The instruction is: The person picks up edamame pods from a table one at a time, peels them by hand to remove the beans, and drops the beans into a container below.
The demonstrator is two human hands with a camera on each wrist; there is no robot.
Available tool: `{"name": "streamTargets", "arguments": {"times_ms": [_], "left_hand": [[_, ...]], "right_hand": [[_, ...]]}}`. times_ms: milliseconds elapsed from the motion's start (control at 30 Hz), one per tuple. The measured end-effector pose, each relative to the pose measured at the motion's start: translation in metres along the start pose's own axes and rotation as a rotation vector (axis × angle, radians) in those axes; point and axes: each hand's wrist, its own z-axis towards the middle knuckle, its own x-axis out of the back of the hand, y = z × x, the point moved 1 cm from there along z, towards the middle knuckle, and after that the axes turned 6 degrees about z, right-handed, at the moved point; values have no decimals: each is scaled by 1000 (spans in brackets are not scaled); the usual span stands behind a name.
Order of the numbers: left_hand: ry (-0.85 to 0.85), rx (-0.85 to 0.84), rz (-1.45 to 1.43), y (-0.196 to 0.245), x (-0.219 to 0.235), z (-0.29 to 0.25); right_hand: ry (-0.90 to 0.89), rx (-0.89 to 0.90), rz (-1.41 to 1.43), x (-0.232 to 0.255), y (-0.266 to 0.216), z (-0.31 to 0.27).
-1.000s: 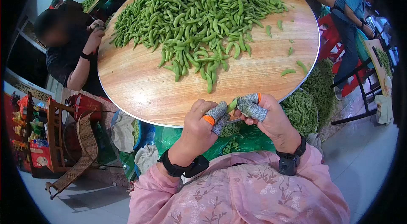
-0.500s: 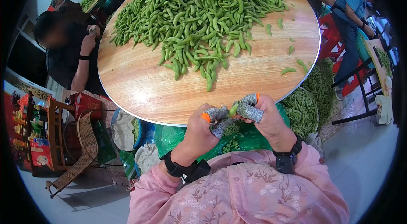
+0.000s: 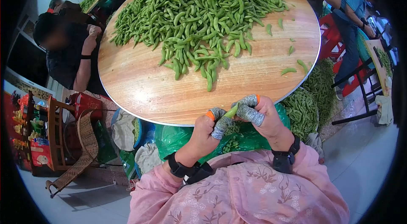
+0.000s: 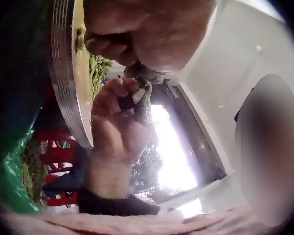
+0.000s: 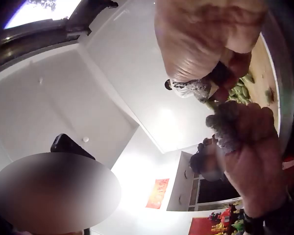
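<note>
Currently, fingers of the left hand (image 3: 202, 130) are curled in, pinching the lower end of a green pod (image 3: 231, 112). Fingers of the right hand (image 3: 270, 121) are curled too, pinching its upper end; gap is about pod-thick on both. Grey finger sleeves (image 3: 251, 111), orange bands on both hands. Pod is tilted, in the air by the tabletop's (image 3: 144, 88) near edge, bridging the hands. No split visible, though the sleeves hide its ends, so can't tell if it's opened. Below: green plastic (image 3: 168, 136) with small green bits (image 3: 231, 144). Further out, pod pile (image 3: 186, 16) toward the tabletop's far edge, few loose pods (image 3: 288, 70) near the right edge. Black wrist straps (image 3: 285, 161) on both wrists. Red wall poster (image 5: 158, 192) in right wrist view, marks unreadable; no legible brand or label.
</note>
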Motion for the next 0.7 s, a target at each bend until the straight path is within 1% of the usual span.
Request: {"name": "streamTargets", "arguments": {"times_ms": [33,100,133,200,233,300,333,400,433,500,533,600,633,700], "left_hand": [[0,0,0,0,-1,-1],[32,103,-215,-2,-2,-3],[32,103,-215,0,-1,-3],[24,60,91,7,2,-2],[24,60,92,6,3,-1],[149,-220,730,3,1,2],[149,-219,730,0,1,1],[105,-171,433,-5,-2,-2],[103,-170,431,-5,-3,-3],[175,-135,128,-4,-5,-3],[176,-135,128,-7,-8,-4],[215,14,-233,-16,-11,-6],[216,14,-233,-17,-10,-6],[136,351,-664,-18,-7,-7]], "right_hand": [[0,0,0,2,2,1],[-85,11,-30,6,4,2],[-86,11,-31,5,3,2],[-37,-24,-3,2,2,3],[-38,-24,-2,3,0,4],[-20,-239,-157,6,-3,4],[-20,-239,-157,5,-5,3],[-81,-154,-159,2,-7,1],[-79,-155,-159,1,-5,0],[-50,-43,-52,-1,0,1],[-51,-43,-52,0,4,2],[-112,52,-137,2,9,3],[-113,52,-137,1,8,3],[-85,60,-153,0,6,4]]}}
